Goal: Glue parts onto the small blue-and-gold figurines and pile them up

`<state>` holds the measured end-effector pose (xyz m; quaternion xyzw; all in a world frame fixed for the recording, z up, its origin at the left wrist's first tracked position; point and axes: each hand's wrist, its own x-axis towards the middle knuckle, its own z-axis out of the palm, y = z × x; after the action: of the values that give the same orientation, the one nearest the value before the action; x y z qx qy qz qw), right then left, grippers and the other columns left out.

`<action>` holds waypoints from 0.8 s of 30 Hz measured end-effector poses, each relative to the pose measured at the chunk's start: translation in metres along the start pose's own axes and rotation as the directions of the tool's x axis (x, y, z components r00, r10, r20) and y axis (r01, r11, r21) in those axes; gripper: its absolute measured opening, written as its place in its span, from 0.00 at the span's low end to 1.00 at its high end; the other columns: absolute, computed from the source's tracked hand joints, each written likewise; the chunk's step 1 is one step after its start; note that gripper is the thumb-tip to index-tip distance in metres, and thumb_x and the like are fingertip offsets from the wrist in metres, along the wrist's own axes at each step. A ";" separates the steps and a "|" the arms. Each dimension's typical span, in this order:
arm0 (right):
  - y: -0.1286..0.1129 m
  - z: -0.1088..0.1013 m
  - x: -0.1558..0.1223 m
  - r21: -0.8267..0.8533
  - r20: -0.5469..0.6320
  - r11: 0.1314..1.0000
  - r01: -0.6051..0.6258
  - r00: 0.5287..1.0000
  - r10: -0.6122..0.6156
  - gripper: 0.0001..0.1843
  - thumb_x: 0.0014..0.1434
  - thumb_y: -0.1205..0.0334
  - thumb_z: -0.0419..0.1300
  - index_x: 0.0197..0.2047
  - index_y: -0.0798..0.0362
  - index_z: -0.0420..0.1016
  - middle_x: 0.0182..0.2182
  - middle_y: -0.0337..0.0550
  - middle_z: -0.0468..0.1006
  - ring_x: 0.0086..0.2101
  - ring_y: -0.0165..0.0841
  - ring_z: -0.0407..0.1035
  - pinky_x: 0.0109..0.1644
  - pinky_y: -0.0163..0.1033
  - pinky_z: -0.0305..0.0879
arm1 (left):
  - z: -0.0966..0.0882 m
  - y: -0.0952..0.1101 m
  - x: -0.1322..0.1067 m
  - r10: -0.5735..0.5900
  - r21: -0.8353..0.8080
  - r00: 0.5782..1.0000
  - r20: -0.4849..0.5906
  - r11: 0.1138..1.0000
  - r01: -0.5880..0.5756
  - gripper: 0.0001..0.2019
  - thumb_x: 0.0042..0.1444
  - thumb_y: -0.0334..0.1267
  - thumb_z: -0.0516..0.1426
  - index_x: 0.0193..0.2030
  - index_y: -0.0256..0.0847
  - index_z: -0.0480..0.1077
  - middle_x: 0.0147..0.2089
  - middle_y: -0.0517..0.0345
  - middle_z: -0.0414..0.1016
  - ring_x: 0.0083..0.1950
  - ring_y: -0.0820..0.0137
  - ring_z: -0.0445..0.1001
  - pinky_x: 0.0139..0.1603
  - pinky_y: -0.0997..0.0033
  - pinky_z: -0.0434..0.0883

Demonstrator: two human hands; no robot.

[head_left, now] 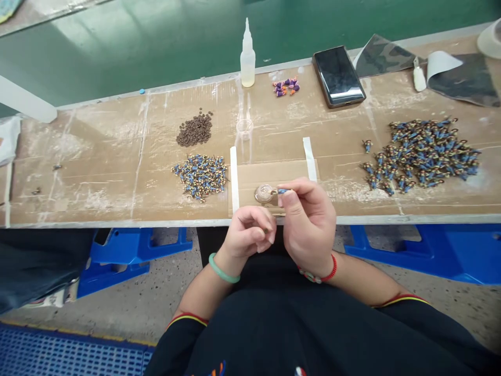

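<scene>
Between thumb and fingertips, my right hand (309, 222) pinches a small blue figurine (282, 191). The figurine's far end is at a small round dish (264, 194) with a shiny, clear content; whether they touch I cannot tell. Just left and nearer to me, my left hand (250, 232) is closed with a tiny dark brown piece (266, 231) at its fingertips. Left of the dish lies a pile of small blue and yellow figurines (201, 176), with a heap of little brown discs (194, 129) behind it. More blue figurines with brown tops (426, 151) are spread at the right.
A dropper bottle (247, 65) stands at the back by the green wall. Right of it are several purple and orange pieces (285, 86) and a black-screened device (340, 77). White tape strips (234, 177) flank the cardboard mat. Blue stools (430, 253) stand below the table edge.
</scene>
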<state>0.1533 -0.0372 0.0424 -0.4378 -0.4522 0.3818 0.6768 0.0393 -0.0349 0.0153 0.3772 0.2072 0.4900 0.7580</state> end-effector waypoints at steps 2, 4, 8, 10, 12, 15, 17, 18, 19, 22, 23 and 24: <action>0.001 -0.001 0.001 0.005 0.002 1.000 0.008 1.000 -0.008 0.05 0.73 0.58 0.63 0.44 0.47 0.80 0.36 0.39 0.76 0.36 0.31 0.73 0.41 0.38 0.72 | -0.002 -0.002 -0.002 -0.028 -0.039 1.000 -0.008 0.999 0.027 0.26 0.53 0.60 0.68 0.26 0.42 0.63 0.21 0.65 0.66 0.14 0.81 0.51 0.10 0.79 0.54; 0.001 -0.003 0.002 0.011 0.015 1.000 0.012 1.000 -0.012 0.05 0.73 0.58 0.63 0.44 0.47 0.80 0.35 0.39 0.76 0.36 0.30 0.73 0.41 0.37 0.72 | -0.003 -0.001 -0.004 -0.052 -0.075 0.999 -0.016 0.996 0.051 0.27 0.51 0.60 0.69 0.26 0.42 0.62 0.21 0.65 0.65 0.14 0.81 0.49 0.10 0.79 0.54; 0.002 -0.005 0.005 -0.004 0.046 1.000 0.029 0.999 -0.029 0.06 0.73 0.57 0.63 0.43 0.48 0.79 0.35 0.39 0.75 0.34 0.30 0.73 0.40 0.36 0.73 | -0.002 0.003 -0.006 -0.064 -0.128 0.997 -0.035 0.990 0.059 0.28 0.49 0.60 0.70 0.25 0.42 0.61 0.20 0.66 0.62 0.15 0.82 0.47 0.10 0.81 0.53; 0.003 -0.007 0.008 -0.024 0.070 0.998 0.052 0.996 -0.050 0.06 0.73 0.57 0.62 0.43 0.48 0.79 0.36 0.40 0.75 0.35 0.30 0.72 0.40 0.37 0.73 | -0.002 0.005 -0.007 -0.053 -0.153 0.998 -0.040 0.987 0.047 0.27 0.50 0.58 0.70 0.25 0.42 0.61 0.20 0.66 0.61 0.15 0.82 0.46 0.09 0.82 0.53; 0.004 -0.011 0.013 -0.032 0.114 0.995 0.090 0.990 -0.086 0.06 0.73 0.58 0.62 0.43 0.48 0.79 0.36 0.40 0.75 0.36 0.30 0.72 0.41 0.37 0.72 | -0.003 0.008 -0.007 -0.041 -0.168 0.998 -0.047 0.985 0.033 0.27 0.50 0.55 0.71 0.24 0.42 0.60 0.18 0.67 0.59 0.15 0.82 0.46 0.09 0.82 0.54; 0.006 -0.016 0.021 0.018 0.199 0.995 0.094 0.975 -0.096 0.04 0.73 0.60 0.63 0.44 0.46 0.80 0.37 0.39 0.75 0.37 0.31 0.72 0.41 0.38 0.71 | -0.006 0.011 -0.007 -0.029 -0.172 0.997 -0.070 0.985 0.017 0.28 0.49 0.54 0.71 0.23 0.42 0.58 0.17 0.70 0.53 0.14 0.83 0.44 0.08 0.83 0.52; 0.008 -0.019 0.025 0.039 0.232 0.998 0.056 0.971 -0.063 0.04 0.73 0.59 0.63 0.44 0.46 0.80 0.36 0.39 0.74 0.37 0.31 0.71 0.41 0.38 0.71 | -0.009 0.014 -0.007 -0.012 -0.171 0.997 -0.080 0.985 -0.002 0.28 0.50 0.53 0.71 0.22 0.42 0.57 0.16 0.71 0.51 0.14 0.83 0.43 0.08 0.84 0.51; 0.008 -0.019 0.026 0.036 0.238 0.999 0.038 0.970 -0.046 0.05 0.73 0.58 0.63 0.44 0.45 0.81 0.36 0.39 0.74 0.37 0.31 0.71 0.40 0.38 0.71 | -0.010 0.015 -0.006 0.000 -0.173 0.997 -0.080 0.985 -0.014 0.28 0.50 0.53 0.71 0.22 0.42 0.57 0.16 0.71 0.50 0.14 0.83 0.42 0.08 0.84 0.51; 0.009 -0.020 0.028 0.027 0.242 0.999 0.033 0.969 -0.038 0.05 0.73 0.57 0.63 0.44 0.45 0.81 0.36 0.39 0.73 0.37 0.31 0.71 0.41 0.38 0.70 | -0.011 0.016 -0.006 0.013 -0.176 0.997 -0.079 0.984 -0.026 0.28 0.50 0.52 0.71 0.22 0.42 0.57 0.16 0.71 0.50 0.14 0.83 0.42 0.08 0.85 0.51; 0.010 -0.025 0.033 -0.008 0.290 0.996 0.089 0.954 -0.083 0.06 0.73 0.58 0.62 0.44 0.46 0.80 0.36 0.39 0.73 0.38 0.32 0.70 0.43 0.39 0.68 | -0.016 0.022 -0.004 0.074 -0.189 0.996 -0.041 0.979 -0.080 0.23 0.55 0.47 0.70 0.24 0.41 0.61 0.18 0.70 0.52 0.15 0.83 0.43 0.09 0.87 0.52; 0.011 -0.028 0.036 -0.020 0.320 0.992 0.121 0.941 -0.108 0.06 0.73 0.58 0.62 0.44 0.46 0.80 0.36 0.39 0.73 0.38 0.31 0.69 0.44 0.40 0.68 | -0.018 0.024 -0.003 0.100 -0.195 0.995 -0.017 0.976 -0.102 0.21 0.57 0.46 0.69 0.25 0.40 0.63 0.19 0.69 0.53 0.15 0.84 0.44 0.10 0.87 0.53; 0.012 -0.031 0.040 -0.030 0.358 0.986 0.162 0.923 -0.140 0.05 0.73 0.60 0.62 0.44 0.47 0.80 0.36 0.38 0.72 0.39 0.31 0.69 0.45 0.40 0.67 | -0.021 0.026 -0.002 0.131 -0.202 0.991 0.014 0.971 -0.125 0.18 0.58 0.44 0.68 0.27 0.40 0.65 0.20 0.69 0.55 0.15 0.84 0.45 0.10 0.88 0.54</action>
<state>0.1928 -0.0046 0.0363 -0.3456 -0.6103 0.3876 0.5982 0.0093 -0.0227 0.0220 0.3181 0.1216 0.5510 0.7619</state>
